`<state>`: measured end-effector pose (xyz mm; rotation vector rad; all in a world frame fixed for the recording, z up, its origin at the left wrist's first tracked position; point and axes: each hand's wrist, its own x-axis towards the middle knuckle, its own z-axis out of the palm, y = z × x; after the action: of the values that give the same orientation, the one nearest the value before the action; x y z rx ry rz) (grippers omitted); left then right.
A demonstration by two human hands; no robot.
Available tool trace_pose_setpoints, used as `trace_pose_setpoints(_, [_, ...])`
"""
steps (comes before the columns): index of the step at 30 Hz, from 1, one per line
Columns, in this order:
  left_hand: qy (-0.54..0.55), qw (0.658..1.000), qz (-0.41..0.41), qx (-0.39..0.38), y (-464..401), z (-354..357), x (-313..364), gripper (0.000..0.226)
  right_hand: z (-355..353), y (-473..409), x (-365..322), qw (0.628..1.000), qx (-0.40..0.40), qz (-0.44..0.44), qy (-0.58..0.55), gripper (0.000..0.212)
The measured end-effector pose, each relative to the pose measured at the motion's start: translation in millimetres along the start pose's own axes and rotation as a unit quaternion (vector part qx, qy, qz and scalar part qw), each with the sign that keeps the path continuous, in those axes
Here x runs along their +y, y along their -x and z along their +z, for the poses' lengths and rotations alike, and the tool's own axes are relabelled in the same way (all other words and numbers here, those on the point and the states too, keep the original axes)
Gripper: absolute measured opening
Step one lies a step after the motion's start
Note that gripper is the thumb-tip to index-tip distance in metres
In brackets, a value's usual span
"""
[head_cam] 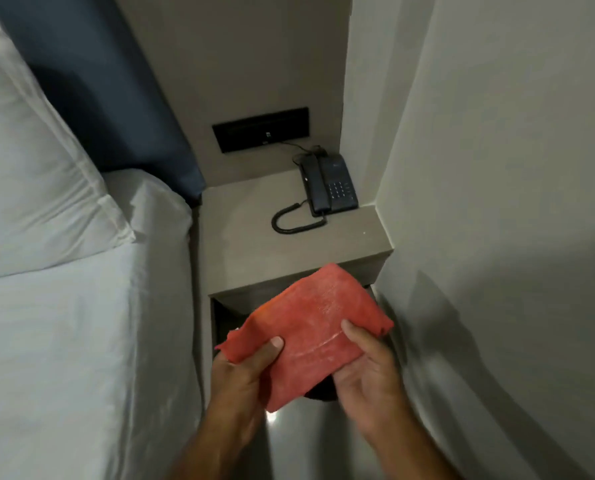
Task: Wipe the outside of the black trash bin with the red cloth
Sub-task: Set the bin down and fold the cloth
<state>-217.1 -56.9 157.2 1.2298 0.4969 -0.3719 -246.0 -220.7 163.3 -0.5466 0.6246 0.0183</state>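
The red cloth (309,327) is folded flat and held in front of me with both hands. My left hand (240,379) pinches its near left edge, thumb on top. My right hand (368,372) grips its near right edge, thumb on top as well. The black trash bin (320,393) is almost wholly hidden behind the cloth; only a small dark sliver of it shows below the cloth between my hands, on the floor under the bedside shelf.
A grey bedside shelf (254,251) carries a black telephone (327,185) with a coiled cord. A black socket panel (261,129) is on the wall behind. A bed with white sheets (81,341) and a pillow stands close on the left, a white wall (496,237) close on the right.
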Motion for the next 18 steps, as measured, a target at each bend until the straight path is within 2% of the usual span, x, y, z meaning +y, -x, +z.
trace_pose_setpoints(3, [-0.058, 0.997, 0.054, 0.001, -7.8, -1.5, 39.4, 0.054, 10.9, -10.8, -28.5, 0.996, -0.016, -0.014, 0.083, 0.041])
trace_pose_setpoints(5, [-0.097, 0.993, 0.060, -0.007, -22.5, -0.5, 63.4, 0.060, 22.9, -25.2, -43.0, 0.990, -0.013, -0.013, 0.140, 0.031])
trace_pose_setpoints(8, [-0.126, 0.990, 0.058, 0.008, -54.6, 6.2, 84.6, 0.058, 38.6, -58.2, -53.8, 0.964, 0.022, -0.049, 0.260, 0.042])
trace_pose_setpoints(10, [-0.116, 0.992, 0.039, 0.021, -83.8, 10.5, 91.7, 0.050, 46.3, -89.2, -57.5, 0.936, 0.052, -0.071, 0.341, 0.046])
trace_pose_setpoints(13, [-0.105, 0.993, -0.025, 0.049, -129.9, 13.2, 92.5, 0.044, 50.2, -139.4, -55.3, 0.913, 0.048, -0.084, 0.396, 0.033])
trace_pose_setpoints(16, [-0.098, 0.988, -0.074, 0.091, -178.0, 9.6, 83.8, 0.033, 50.8, -191.9, -46.5, 0.894, 0.014, -0.048, 0.446, 0.031])
trace_pose_setpoints(18, [-0.095, 0.984, -0.088, 0.121, -205.8, 7.3, 78.5, 0.035, 47.7, -220.8, -39.0, 0.884, 0.013, -0.032, 0.467, 0.026])
